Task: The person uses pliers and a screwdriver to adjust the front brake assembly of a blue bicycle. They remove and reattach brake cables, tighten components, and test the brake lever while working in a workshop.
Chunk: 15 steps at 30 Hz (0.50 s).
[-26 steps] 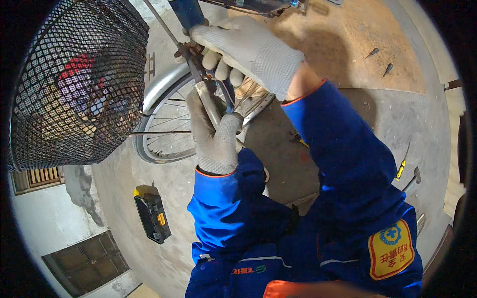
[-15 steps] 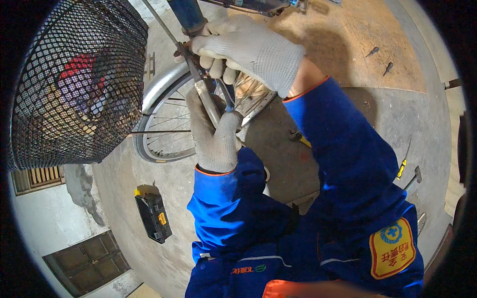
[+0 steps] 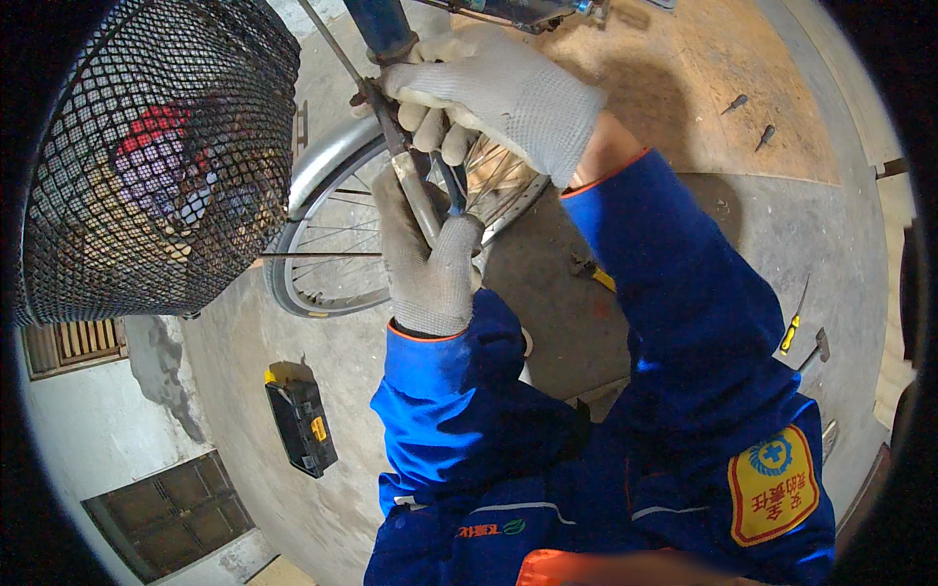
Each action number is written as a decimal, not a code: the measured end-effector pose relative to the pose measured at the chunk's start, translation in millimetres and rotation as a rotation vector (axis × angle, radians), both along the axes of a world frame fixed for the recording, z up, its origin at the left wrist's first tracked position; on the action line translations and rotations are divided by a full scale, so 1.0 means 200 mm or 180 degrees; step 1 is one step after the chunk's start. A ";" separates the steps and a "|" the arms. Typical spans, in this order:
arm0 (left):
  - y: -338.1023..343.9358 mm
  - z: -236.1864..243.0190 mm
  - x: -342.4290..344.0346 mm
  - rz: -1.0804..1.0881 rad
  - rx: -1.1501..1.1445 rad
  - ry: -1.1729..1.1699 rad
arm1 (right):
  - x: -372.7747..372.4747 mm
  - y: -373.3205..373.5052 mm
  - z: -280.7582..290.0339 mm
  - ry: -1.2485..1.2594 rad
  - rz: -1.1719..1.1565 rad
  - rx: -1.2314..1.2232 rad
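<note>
Both my hands wear pale grey knit gloves. My left hand (image 3: 430,259) is wrapped round the legs of a bicycle fork (image 3: 415,190), thumb on the near side. Above it, my right hand (image 3: 508,93) is closed with curled fingers at the fork's top, right under the blue head tube (image 3: 381,27). What its fingertips grip there is hidden by the glove. Behind the hands is the front wheel (image 3: 327,264), its spokes and rim partly covered, with a silver mudguard (image 3: 332,161) over it.
A black mesh basket (image 3: 156,166) with coloured items inside hangs at the left. A black toolbox (image 3: 300,425) lies open on the floor. Screwdrivers (image 3: 764,137) rest on a wooden board (image 3: 782,88); a yellow-handled tool (image 3: 790,337) and a hammer (image 3: 819,347) lie at the right.
The fork, head tube and basket have shifted slightly to the right, and both hands have moved along with them. Both hands keep their closed positions.
</note>
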<state>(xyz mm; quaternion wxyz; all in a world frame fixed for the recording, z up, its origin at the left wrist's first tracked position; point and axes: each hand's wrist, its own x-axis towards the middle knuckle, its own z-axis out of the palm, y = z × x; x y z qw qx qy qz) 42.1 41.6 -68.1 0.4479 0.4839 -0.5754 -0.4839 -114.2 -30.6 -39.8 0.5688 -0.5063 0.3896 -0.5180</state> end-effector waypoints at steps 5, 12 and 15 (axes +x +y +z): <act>0.01 -0.01 -0.01 0.0070 0.0014 0.0041 | -0.01 0.00 0.02 -0.0642 0.0270 0.0429; -0.01 0.00 -0.02 0.0031 -0.0068 -0.0017 | -0.01 0.03 0.01 0.0118 -0.0040 0.0084; 0.00 0.00 -0.02 0.0064 -0.0106 0.0048 | -0.01 0.01 0.00 -0.0367 0.0166 0.0047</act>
